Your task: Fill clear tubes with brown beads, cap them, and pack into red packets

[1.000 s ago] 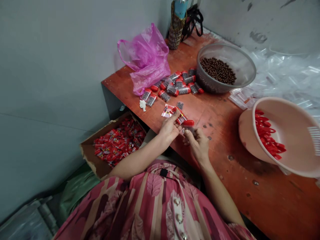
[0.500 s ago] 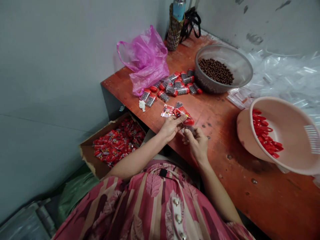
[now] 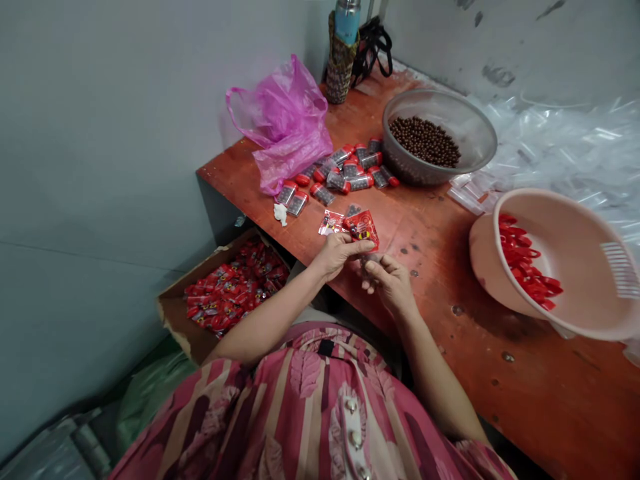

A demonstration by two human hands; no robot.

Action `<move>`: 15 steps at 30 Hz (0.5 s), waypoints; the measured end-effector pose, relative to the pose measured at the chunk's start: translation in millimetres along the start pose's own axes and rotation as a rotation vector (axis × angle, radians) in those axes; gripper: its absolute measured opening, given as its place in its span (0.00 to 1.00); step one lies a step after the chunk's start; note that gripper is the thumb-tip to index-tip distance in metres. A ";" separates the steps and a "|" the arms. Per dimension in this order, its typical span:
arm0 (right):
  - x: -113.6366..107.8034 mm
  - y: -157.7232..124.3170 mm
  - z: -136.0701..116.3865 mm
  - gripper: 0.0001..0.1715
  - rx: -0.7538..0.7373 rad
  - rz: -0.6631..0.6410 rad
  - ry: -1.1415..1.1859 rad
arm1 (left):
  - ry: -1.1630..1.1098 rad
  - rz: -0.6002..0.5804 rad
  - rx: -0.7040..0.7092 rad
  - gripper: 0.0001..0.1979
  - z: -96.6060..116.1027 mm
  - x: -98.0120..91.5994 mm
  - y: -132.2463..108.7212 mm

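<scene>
My left hand (image 3: 339, 256) is closed, its thumb and fingers pinching a red printed plastic packet (image 3: 365, 227) by its lower edge. My right hand (image 3: 393, 279) is closed just to the right and below, with its thumb and fingers on a small clear container of dark balls (image 3: 369, 260), mostly hidden by the fingers. The container touches or lies right under the packet; I cannot tell whether it is inside. Beyond my left hand lies another printed packet (image 3: 330, 222) on the red table (image 3: 435, 233). Several small clear containers with red caps (image 3: 361, 181) lie farther back.
A grey bowl (image 3: 479, 143) of brown balls and a pink basin (image 3: 583, 260) with red caps (image 3: 524, 263) stand right. Clear plastic pieces (image 3: 560, 143) heap behind. A pink bag (image 3: 290, 120) and bottle (image 3: 347, 27) stand back left. Below left, a cardboard box (image 3: 175, 320) holds red packets.
The red packet has turned more upright, its printed face now showing. My left thumb has shifted down to its lower edge. The view has shifted slightly.
</scene>
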State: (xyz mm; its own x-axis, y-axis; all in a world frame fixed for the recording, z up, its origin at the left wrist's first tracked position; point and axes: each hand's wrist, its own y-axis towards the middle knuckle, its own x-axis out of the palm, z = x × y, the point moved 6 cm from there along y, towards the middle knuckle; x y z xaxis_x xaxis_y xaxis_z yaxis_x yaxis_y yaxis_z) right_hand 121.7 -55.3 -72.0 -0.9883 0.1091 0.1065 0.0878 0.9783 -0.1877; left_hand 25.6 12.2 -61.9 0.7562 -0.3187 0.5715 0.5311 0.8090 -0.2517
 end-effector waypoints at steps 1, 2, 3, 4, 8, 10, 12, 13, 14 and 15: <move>-1.2 0.0 0.2 0.14 -0.011 0.022 -0.023 | -0.002 0.005 -0.003 0.14 -0.2 -0.5 0.3; -2.9 -0.4 -0.9 0.14 -0.038 0.065 -0.073 | -0.016 0.015 -0.014 0.14 -1.5 -1.1 0.6; -4.8 -1.5 -3.2 0.14 -0.077 0.123 -0.137 | -0.038 0.031 -0.029 0.14 -3.6 -1.7 0.8; -6.2 -3.0 -6.2 0.15 -0.117 0.182 -0.203 | -0.064 0.047 -0.041 0.14 -6.0 -2.2 0.7; -2.2 -5.2 -9.6 0.15 -0.123 0.200 -0.235 | -0.114 0.067 -0.049 0.15 -13.0 -2.2 -2.7; 2.4 -3.2 -5.4 0.16 -0.047 0.111 -0.128 | -0.085 0.047 -0.052 0.15 -13.9 -2.0 -4.6; 5.4 -0.3 -1.8 0.18 0.008 0.049 -0.051 | -0.036 0.033 -0.057 0.17 -12.6 -3.3 -4.5; 5.4 1.3 -1.0 0.18 0.014 0.049 -0.046 | -0.017 0.033 -0.059 0.17 -11.2 -4.2 -3.6; 4.3 2.5 -1.6 0.17 0.002 0.072 -0.066 | -0.003 0.035 -0.059 0.16 -9.4 -4.8 -2.4; 2.6 2.9 -3.7 0.17 -0.025 0.111 -0.105 | 0.005 0.037 -0.054 0.15 -7.3 -4.2 -1.5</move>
State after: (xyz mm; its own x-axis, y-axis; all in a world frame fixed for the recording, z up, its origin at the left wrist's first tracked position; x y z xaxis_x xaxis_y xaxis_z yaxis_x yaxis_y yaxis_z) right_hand 119.8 -51.5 -68.7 -0.9799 0.1989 -0.0164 0.1988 0.9655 -0.1681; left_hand 24.5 8.7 -69.6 0.7775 -0.2921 0.5569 0.5229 0.7923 -0.3145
